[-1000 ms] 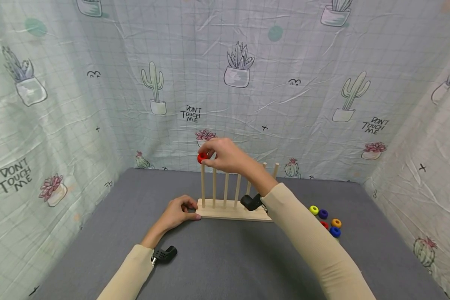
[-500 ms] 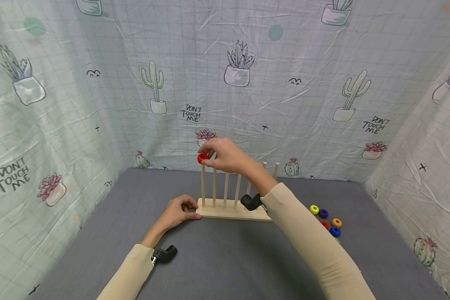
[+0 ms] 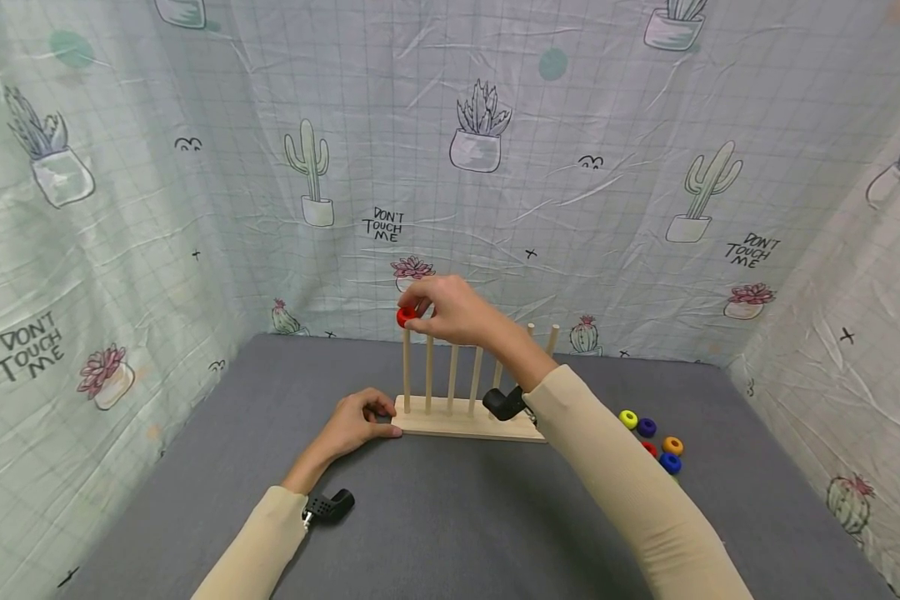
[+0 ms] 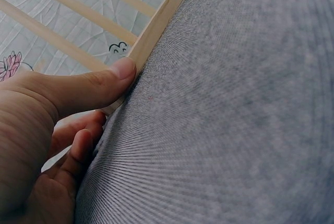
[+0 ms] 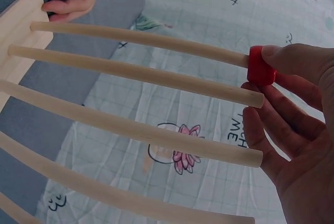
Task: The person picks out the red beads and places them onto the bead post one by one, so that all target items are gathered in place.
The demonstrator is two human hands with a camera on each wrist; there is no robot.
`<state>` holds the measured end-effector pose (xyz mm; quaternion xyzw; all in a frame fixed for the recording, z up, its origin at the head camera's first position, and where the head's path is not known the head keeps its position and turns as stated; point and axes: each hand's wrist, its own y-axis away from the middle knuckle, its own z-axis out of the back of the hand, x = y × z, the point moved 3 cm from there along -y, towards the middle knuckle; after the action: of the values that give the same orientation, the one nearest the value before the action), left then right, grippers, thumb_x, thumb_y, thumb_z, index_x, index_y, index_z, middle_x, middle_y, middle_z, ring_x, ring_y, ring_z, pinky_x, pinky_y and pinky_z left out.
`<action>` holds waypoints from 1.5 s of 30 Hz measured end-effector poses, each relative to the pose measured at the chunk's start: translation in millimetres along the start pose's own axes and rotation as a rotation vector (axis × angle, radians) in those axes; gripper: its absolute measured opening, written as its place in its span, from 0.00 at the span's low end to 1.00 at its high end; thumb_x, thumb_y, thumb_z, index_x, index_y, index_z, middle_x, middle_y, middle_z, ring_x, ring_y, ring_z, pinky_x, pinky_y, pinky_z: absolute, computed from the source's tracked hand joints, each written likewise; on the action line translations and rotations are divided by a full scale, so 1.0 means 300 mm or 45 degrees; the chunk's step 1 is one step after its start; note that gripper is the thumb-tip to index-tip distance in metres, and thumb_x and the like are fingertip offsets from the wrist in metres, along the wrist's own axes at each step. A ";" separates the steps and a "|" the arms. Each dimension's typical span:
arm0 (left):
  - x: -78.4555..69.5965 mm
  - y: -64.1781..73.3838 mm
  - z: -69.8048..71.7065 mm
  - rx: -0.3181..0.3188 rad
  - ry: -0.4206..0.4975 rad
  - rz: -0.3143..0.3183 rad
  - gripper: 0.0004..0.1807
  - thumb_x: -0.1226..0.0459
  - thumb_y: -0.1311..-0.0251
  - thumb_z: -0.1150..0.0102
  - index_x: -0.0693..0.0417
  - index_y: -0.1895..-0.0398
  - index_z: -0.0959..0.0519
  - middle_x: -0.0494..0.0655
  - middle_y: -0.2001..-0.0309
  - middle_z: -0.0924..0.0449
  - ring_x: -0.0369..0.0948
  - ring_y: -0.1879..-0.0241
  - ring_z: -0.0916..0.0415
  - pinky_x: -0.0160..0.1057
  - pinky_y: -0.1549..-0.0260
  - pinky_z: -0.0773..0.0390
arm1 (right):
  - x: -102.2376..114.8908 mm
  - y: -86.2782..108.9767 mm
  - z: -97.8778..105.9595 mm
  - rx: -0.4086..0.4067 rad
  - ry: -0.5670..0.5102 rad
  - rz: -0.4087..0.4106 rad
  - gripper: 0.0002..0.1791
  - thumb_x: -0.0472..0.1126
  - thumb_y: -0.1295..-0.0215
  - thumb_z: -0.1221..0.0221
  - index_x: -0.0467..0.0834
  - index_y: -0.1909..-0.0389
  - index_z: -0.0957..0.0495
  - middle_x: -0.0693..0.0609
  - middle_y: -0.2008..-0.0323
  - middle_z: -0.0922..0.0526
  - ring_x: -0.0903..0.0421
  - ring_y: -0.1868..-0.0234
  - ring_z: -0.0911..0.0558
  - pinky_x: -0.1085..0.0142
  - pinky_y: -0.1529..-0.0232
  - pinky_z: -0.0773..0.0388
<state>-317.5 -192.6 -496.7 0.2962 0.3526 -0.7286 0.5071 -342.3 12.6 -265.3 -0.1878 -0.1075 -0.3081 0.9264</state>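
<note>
My right hand [image 3: 450,310] pinches a red ring bead [image 5: 261,66] between thumb and fingers. The bead sits at the top of the leftmost upright peg [image 5: 141,38] of a wooden peg stand [image 3: 465,427]; the right wrist view shows the peg's tip meeting it. Down on the table, my left hand [image 3: 354,425] holds the left end of the stand's base. In the left wrist view its thumb [image 4: 99,85] presses the base's front edge, while the other fingers curl at the end. My right forearm hides part of the stand's right side.
Several loose beads lie on the grey tabletop [image 3: 450,517] to the right: a yellow bead [image 3: 627,419], a purple bead [image 3: 647,427], an orange bead [image 3: 672,447], a blue bead [image 3: 671,463] and a partly covered red one. A patterned curtain [image 3: 570,208] encloses the table behind and at both sides.
</note>
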 end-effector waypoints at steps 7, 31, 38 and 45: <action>0.001 0.000 0.003 -0.002 0.006 -0.004 0.17 0.58 0.53 0.17 0.47 0.62 0.15 0.46 0.61 0.17 0.36 0.68 0.25 0.32 0.66 0.25 | -0.003 -0.005 -0.002 -0.003 -0.002 0.012 0.13 0.42 0.31 0.33 0.43 0.48 0.15 0.49 0.54 0.12 0.54 0.54 0.13 0.67 0.56 0.17; 0.003 -0.005 -0.003 -0.013 0.001 -0.012 0.17 0.58 0.54 0.16 0.46 0.63 0.15 0.46 0.61 0.17 0.35 0.69 0.26 0.32 0.67 0.26 | -0.008 -0.002 0.001 0.028 -0.004 0.002 0.13 0.41 0.30 0.34 0.43 0.48 0.15 0.49 0.54 0.11 0.57 0.56 0.13 0.66 0.57 0.18; -0.005 -0.002 -0.004 -0.018 -0.003 -0.015 0.17 0.58 0.55 0.16 0.47 0.63 0.15 0.45 0.61 0.17 0.36 0.67 0.25 0.31 0.66 0.26 | -0.008 -0.002 -0.002 0.027 -0.012 0.006 0.13 0.40 0.30 0.34 0.42 0.48 0.15 0.49 0.55 0.11 0.56 0.55 0.13 0.67 0.57 0.17; -0.012 -0.001 -0.002 -0.018 -0.014 -0.006 0.17 0.58 0.55 0.16 0.47 0.63 0.14 0.45 0.61 0.17 0.37 0.65 0.25 0.31 0.65 0.26 | -0.006 -0.002 -0.002 0.027 -0.011 0.013 0.12 0.40 0.30 0.34 0.42 0.48 0.15 0.49 0.55 0.11 0.56 0.55 0.13 0.67 0.57 0.18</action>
<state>-316.7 -190.1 -494.1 0.2878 0.3558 -0.7287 0.5095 -344.1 12.9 -266.4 -0.1799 -0.1138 -0.3015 0.9294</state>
